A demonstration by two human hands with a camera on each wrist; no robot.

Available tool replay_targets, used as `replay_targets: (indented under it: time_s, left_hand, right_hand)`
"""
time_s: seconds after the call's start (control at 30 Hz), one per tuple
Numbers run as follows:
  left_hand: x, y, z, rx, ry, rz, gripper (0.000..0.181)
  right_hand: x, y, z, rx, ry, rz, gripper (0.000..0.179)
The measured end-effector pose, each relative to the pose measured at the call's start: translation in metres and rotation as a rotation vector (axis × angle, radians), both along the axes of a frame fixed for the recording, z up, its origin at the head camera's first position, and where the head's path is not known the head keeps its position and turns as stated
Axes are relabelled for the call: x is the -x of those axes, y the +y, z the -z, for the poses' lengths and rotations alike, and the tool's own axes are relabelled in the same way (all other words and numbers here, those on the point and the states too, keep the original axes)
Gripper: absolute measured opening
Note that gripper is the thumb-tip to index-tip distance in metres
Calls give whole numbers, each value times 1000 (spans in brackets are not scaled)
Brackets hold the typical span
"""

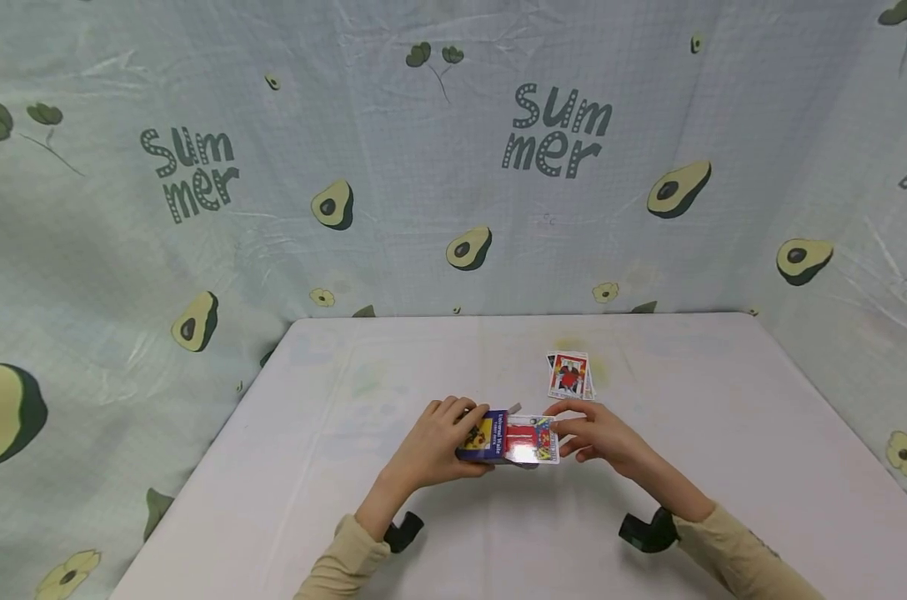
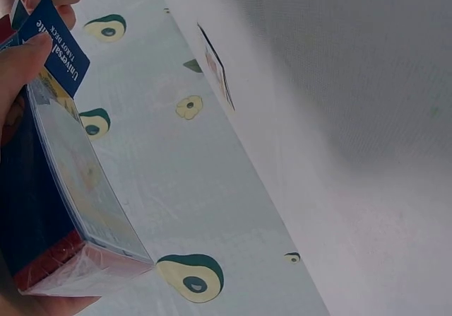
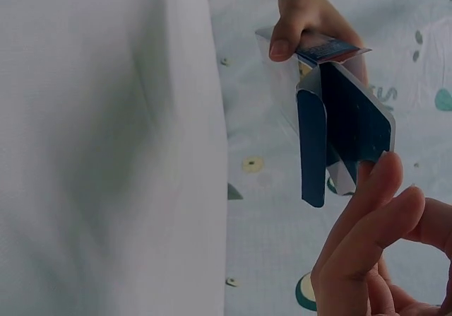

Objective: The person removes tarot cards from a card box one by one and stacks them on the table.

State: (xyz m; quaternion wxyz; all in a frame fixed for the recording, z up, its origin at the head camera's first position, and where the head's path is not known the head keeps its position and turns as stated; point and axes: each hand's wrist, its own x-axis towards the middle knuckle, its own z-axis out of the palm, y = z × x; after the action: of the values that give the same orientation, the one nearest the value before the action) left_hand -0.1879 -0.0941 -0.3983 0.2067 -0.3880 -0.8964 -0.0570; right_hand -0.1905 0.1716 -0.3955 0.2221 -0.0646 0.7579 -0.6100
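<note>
My left hand (image 1: 446,442) grips a blue tarot deck box (image 1: 482,435), fingers over its top and thumb below its near side. The box is held above the white table, with "Universal Waite Tarot Deck" printed near its opened right end. A white-bordered card (image 1: 532,439), with red and other bright colours, sticks out there. Dark blue open flaps (image 3: 313,146) show at the mouth in the right wrist view. My right hand (image 1: 603,437) is at the card's right end, fingers spread and lightly bent, fingertips at its edge. The inside of the box is mostly hidden.
Farther back on the white table (image 1: 393,358) lies a small pile of cards (image 1: 569,375), a red-bordered picture on top. A pale cloth (image 1: 423,167) with avocado prints hangs behind and beside the table. Black straps with cameras (image 1: 648,531) are on both wrists.
</note>
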Motion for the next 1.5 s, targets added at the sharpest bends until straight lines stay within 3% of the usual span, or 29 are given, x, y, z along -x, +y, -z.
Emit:
replay_targets:
  time_s: [0.4,0.77,1.13,1.33,1.5]
  left_hand:
    - [-1,-3,2,-22,-32,-10,74]
    - [0,-6,3,-26,-21,-9,75]
    - [-1,-11,6,-12,-15,-24,74]
    - [0,-11,8,-26,-11,-15,74]
    - [1,-11,8,-36,-8,-10,74]
  right_hand:
    - [1,16,5,-11,-20,8,45]
    - [2,29,4,-30,-26,20,45]
    - [5,40,5,-27,-51,94,43]
    - [8,44,7,39,-78,133,49]
    - [12,49,10,128,-93,131,41]
